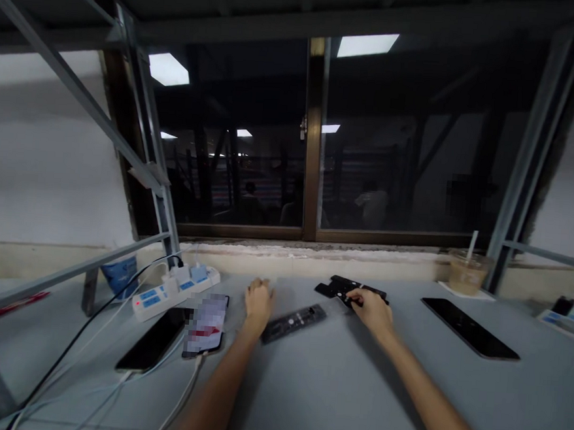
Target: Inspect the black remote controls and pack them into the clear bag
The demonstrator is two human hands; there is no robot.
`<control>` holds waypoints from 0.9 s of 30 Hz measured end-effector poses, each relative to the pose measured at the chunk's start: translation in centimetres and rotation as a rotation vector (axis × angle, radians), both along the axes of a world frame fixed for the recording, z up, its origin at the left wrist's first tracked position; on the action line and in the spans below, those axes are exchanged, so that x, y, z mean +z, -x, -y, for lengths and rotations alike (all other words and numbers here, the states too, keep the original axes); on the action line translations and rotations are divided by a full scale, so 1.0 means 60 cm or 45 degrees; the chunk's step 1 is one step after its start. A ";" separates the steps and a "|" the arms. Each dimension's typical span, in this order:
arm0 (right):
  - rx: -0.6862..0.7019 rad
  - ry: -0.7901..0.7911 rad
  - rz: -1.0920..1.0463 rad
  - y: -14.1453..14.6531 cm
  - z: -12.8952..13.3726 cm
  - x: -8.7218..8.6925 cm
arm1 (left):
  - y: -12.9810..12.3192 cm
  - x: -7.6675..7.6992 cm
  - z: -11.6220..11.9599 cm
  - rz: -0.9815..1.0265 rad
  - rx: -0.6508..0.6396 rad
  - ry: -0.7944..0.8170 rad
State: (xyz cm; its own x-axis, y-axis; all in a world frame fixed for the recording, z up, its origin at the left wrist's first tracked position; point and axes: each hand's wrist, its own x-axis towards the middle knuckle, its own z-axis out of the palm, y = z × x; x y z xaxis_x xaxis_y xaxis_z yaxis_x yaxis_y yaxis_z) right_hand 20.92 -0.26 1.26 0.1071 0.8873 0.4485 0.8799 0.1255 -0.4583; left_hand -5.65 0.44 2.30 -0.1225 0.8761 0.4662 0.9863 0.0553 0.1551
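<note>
Near the middle of the grey table [324,388], my left hand [258,301] rests on the surface, its fingers curled and partly hidden, left of a dark remote control [294,323]. That remote lies slanted and looks wrapped in something clear. Farther right, my right hand [369,309] pinches the edge of a black piece among several overlapping black remotes [345,287]. What exactly its fingertips grip is too small to make out.
At left stand a white power strip [176,294] with cables, a black phone [153,340], a lit phone [206,325] and a blue cup [119,275]. To the right are a black phone [470,328] and a drink cup [468,272]. Metal posts flank the window.
</note>
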 end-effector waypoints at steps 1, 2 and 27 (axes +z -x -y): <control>-0.012 0.004 0.036 -0.001 0.000 -0.004 | 0.005 -0.005 -0.002 0.002 0.076 0.062; -0.020 0.009 0.070 -0.001 -0.001 -0.007 | 0.009 -0.011 -0.003 0.008 0.113 0.123; -0.112 0.184 0.304 -0.011 -0.002 -0.002 | -0.049 0.002 0.015 0.120 -0.604 0.078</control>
State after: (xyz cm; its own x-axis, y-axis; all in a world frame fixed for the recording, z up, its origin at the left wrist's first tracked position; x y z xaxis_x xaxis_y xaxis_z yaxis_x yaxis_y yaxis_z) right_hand 21.60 -0.11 1.11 0.0932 0.9358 0.3401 0.9696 -0.0077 -0.2447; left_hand -2.72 -0.49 2.44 0.2580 0.8710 0.4181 0.8868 -0.3853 0.2554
